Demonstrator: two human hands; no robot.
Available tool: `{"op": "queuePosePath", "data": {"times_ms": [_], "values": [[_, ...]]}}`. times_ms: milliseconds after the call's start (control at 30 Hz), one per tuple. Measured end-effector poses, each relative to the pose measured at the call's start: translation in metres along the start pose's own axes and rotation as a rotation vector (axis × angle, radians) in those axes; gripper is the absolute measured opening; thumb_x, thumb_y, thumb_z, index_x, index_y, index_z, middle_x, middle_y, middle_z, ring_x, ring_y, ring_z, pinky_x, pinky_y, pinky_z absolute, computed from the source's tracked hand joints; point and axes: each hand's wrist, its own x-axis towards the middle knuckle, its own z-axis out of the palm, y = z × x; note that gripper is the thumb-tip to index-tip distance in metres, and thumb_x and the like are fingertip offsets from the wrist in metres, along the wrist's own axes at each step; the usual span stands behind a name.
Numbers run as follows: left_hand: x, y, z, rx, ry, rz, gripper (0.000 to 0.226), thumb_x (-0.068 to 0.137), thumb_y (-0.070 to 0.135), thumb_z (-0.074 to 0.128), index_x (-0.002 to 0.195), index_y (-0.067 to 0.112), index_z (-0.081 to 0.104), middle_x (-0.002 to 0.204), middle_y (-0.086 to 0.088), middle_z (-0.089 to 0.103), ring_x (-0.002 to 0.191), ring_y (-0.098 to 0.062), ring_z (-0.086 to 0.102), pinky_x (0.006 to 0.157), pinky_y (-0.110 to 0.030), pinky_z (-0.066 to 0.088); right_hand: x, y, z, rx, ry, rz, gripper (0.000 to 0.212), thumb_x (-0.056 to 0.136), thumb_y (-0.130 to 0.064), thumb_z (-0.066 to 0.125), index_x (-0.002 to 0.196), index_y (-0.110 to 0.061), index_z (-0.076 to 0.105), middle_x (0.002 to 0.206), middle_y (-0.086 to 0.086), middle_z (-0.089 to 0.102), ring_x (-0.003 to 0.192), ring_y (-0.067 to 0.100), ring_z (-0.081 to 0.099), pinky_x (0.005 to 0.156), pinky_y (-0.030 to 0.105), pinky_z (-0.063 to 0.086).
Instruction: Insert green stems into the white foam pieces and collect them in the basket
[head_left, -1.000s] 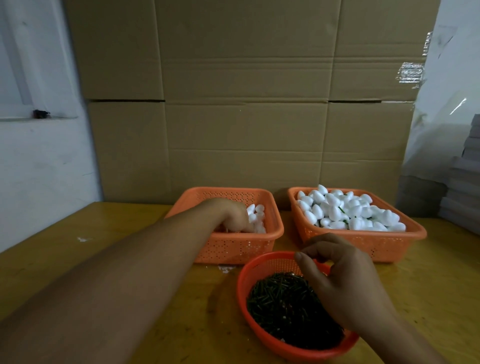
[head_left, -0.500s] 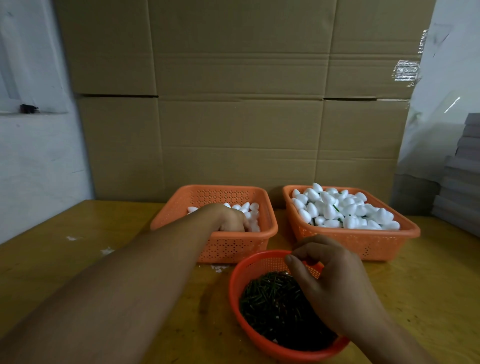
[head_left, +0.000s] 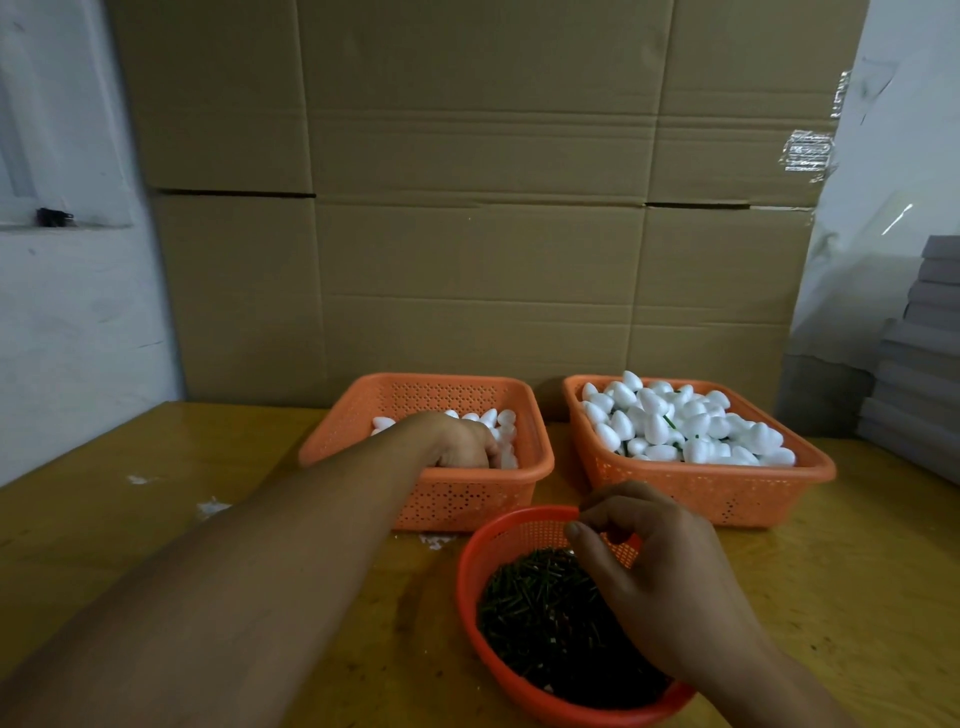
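My left hand reaches into the left orange basket. Its fingers curl down among the white foam pieces there, and what they hold is hidden. My right hand hovers over the round red-orange basket of short green stems, with thumb and forefinger tips close together above the pile. No stem shows between them. The right orange basket is heaped with foam pieces, and a few green stems poke out of them.
All three baskets stand on a yellow wooden table. A wall of cardboard boxes rises right behind it. Grey sheets are stacked at the right edge. White crumbs lie on the table to the left.
My view has shifted a little. My left hand stays in the left basket, and my right hand stays over the stems with its fingertips drawn closer together.
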Motion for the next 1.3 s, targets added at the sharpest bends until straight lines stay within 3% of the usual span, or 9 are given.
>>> {"op": "queuePosePath", "data": {"times_ms": [67, 167, 300, 467, 633, 767, 933, 1133, 1300], "values": [[-0.002, -0.001, 0.001, -0.084, 0.012, 0.004, 0.040, 0.078, 0.037, 0.076, 0.115, 0.043, 0.062, 0.168, 0.005, 0.000, 0.153, -0.034, 0.000, 0.117, -0.063, 0.022, 0.000, 0.000, 0.000, -0.006, -0.006, -0.003, 0.007, 0.086, -0.030, 0.073, 0.083, -0.025, 0.077, 0.092, -0.020, 0.065, 0.084, -0.001, 0.061, 0.075, 0.031, 0.053], [-0.001, -0.004, 0.003, -0.306, 0.144, 0.061, 0.017, 0.080, 0.022, 0.080, 0.084, 0.036, 0.071, 0.140, -0.002, 0.055, 0.127, -0.025, 0.053, 0.104, -0.050, 0.048, 0.000, 0.000, 0.001, -0.018, -0.017, -0.004, 0.008, 0.086, -0.031, 0.072, 0.084, -0.025, 0.077, 0.093, -0.021, 0.065, 0.085, -0.002, 0.060, 0.075, 0.029, 0.053], [-0.008, -0.009, -0.002, -0.642, 0.298, 0.160, 0.026, 0.079, 0.008, 0.081, 0.098, 0.021, 0.068, 0.103, -0.009, 0.072, 0.092, -0.024, 0.073, 0.085, -0.041, 0.061, 0.000, 0.001, 0.001, -0.016, -0.009, -0.004, 0.007, 0.085, -0.031, 0.073, 0.083, -0.026, 0.077, 0.091, -0.020, 0.066, 0.084, -0.001, 0.061, 0.074, 0.027, 0.053], [-0.033, -0.005, -0.013, -0.778, 0.449, 0.238, 0.025, 0.078, 0.006, 0.081, 0.096, 0.022, 0.072, 0.096, -0.001, 0.073, 0.077, -0.006, 0.073, 0.072, -0.029, 0.061, 0.000, 0.000, 0.001, -0.022, -0.006, -0.008, 0.006, 0.084, -0.029, 0.075, 0.080, -0.026, 0.077, 0.089, -0.019, 0.066, 0.081, 0.001, 0.061, 0.072, 0.028, 0.052], [-0.062, 0.002, -0.003, -1.005, 0.495, 0.350, 0.023, 0.081, -0.002, 0.073, 0.101, 0.009, 0.070, 0.093, -0.016, 0.073, 0.080, -0.029, 0.065, 0.086, -0.058, 0.053, 0.000, 0.000, 0.000, -0.035, -0.008, -0.010, 0.005, 0.085, -0.027, 0.075, 0.081, -0.025, 0.077, 0.090, -0.017, 0.067, 0.081, 0.001, 0.061, 0.071, 0.022, 0.050], [-0.086, 0.010, 0.011, -1.220, 0.444, 0.432, 0.034, 0.088, -0.004, 0.065, 0.116, 0.016, 0.066, 0.086, -0.018, 0.071, 0.081, -0.033, 0.060, 0.080, -0.047, 0.047, 0.000, -0.001, 0.000, -0.034, -0.013, -0.001, 0.006, 0.086, -0.028, 0.074, 0.082, -0.025, 0.077, 0.092, -0.018, 0.066, 0.082, 0.000, 0.061, 0.072, 0.025, 0.052], [-0.112, 0.022, 0.034, -1.303, 0.419, 0.520, 0.031, 0.101, -0.002, 0.048, 0.120, 0.013, 0.068, 0.095, -0.019, 0.065, 0.078, -0.018, 0.064, 0.071, -0.028, 0.055, 0.000, -0.002, -0.002, -0.022, -0.006, 0.020, 0.006, 0.086, -0.030, 0.074, 0.082, -0.026, 0.076, 0.091, -0.021, 0.066, 0.082, -0.001, 0.061, 0.074, 0.029, 0.053], [-0.142, 0.022, 0.069, -1.397, 0.259, 0.560, 0.037, 0.090, -0.014, 0.059, 0.116, 0.008, 0.072, 0.097, -0.007, 0.071, 0.088, -0.017, 0.068, 0.081, -0.025, 0.055, 0.000, -0.004, -0.002, -0.037, -0.010, 0.013, 0.006, 0.086, -0.029, 0.074, 0.081, -0.026, 0.076, 0.088, -0.019, 0.066, 0.080, 0.002, 0.061, 0.072, 0.033, 0.053], [-0.153, 0.029, 0.089, -1.212, 0.386, 0.590, 0.026, 0.094, -0.001, 0.063, 0.115, 0.013, 0.068, 0.106, -0.015, 0.070, 0.084, -0.021, 0.070, 0.076, -0.030, 0.056, 0.000, -0.004, -0.004, -0.114, -0.124, 0.032, 0.008, 0.085, -0.034, 0.074, 0.079, -0.029, 0.076, 0.073, -0.013, 0.068, 0.068, 0.004, 0.062, 0.067, 0.037, 0.053]]}}
